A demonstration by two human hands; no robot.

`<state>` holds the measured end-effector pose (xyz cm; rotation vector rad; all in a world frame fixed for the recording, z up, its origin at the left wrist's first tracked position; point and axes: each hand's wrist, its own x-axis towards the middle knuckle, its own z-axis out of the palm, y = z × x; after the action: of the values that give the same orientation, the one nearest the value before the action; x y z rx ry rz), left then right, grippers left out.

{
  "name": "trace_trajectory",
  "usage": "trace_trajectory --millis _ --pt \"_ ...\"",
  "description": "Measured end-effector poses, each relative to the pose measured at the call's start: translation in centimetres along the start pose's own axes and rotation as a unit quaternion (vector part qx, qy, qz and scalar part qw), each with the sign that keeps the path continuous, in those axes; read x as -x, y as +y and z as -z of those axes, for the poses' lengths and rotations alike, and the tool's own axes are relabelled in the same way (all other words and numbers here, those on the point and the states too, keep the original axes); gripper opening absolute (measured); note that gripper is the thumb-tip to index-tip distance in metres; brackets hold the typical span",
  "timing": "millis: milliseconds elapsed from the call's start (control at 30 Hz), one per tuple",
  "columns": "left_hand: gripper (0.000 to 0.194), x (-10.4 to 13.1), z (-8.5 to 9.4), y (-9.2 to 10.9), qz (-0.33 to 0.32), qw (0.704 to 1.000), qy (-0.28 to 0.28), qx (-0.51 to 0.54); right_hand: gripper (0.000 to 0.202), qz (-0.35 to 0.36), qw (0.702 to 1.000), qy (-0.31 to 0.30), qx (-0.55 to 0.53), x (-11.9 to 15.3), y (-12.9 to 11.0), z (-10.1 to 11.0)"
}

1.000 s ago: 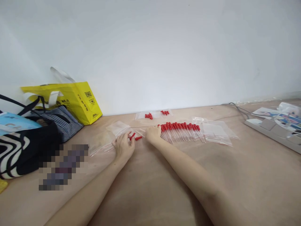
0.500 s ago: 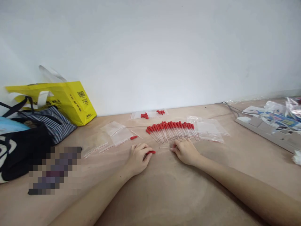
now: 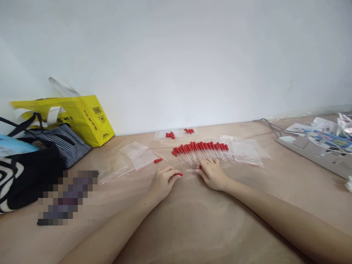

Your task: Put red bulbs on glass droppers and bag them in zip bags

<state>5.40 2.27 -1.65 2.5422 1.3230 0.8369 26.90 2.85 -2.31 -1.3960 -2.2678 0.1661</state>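
Yellow bag: the yellow bag [image 3: 82,126] stands at the far left against the wall, with a striped pouch [image 3: 68,141] and a black bag [image 3: 51,167] nearer, bounding that side.
Clear bags: flat clear bags [image 3: 141,156] lie left of the hands; one loose red bulb [image 3: 158,160] and a loose tube [image 3: 161,157] rest by their right edge. A second ago two red bulbs were here, so one has apparently been taken.
Left hand: the left hand [image 3: 162,182] has moved right and nearer since then; its fingertips pinch the held red bulb [image 3: 180,174], whose end pokes out toward the right.
Gap: the bulb and the held tube [image 3: 190,170] face each other, close but apart; I judge them roughly lined up, not joined.
Right hand: the right hand [image 3: 212,174] has come away from the row's left end; thumb and fingers are closed on the tube, which points left.
Row: red-capped droppers [image 3: 202,147] fan out just beyond the right hand; whether its knuckles touch their tips, I cannot tell.
Room: the surface [image 3: 189,223] stretches nearer between the forearms, giving space to draw back; the row limits forward travel on the right.
White strip: a white power strip [image 3: 310,149] sits far right, well apart.
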Motion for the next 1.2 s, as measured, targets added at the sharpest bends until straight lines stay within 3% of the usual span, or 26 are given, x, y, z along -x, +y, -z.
trace_trajectory --millis 167,433,833,1067,1200 --pt "0.016 0.0 0.1 0.6 0.007 1.0 0.011 0.005 0.013 0.043 0.996 0.03 -0.072 0.4 -0.9 0.1" --pt "0.015 0.0 -0.1 0.7 -0.011 1.0 0.021 0.0 0.014 0.079 0.992 0.035 -0.092 0.7 -1.6 0.1" --pt "0.021 0.4 -0.2 0.5 -0.087 0.995 0.046 -0.026 0.016 0.143 0.985 0.067 -0.076 0.8 -1.9 -0.2" --pt "0.018 0.5 -0.3 0.7 -0.121 0.992 0.028 -0.032 0.02 0.239 0.967 0.087 -0.011 0.5 -1.7 0.3" --pt "0.017 0.5 -0.3 1.0 -0.124 0.991 0.034 -0.031 0.02 0.233 0.969 0.086 -0.02 0.5 -2.0 0.3"
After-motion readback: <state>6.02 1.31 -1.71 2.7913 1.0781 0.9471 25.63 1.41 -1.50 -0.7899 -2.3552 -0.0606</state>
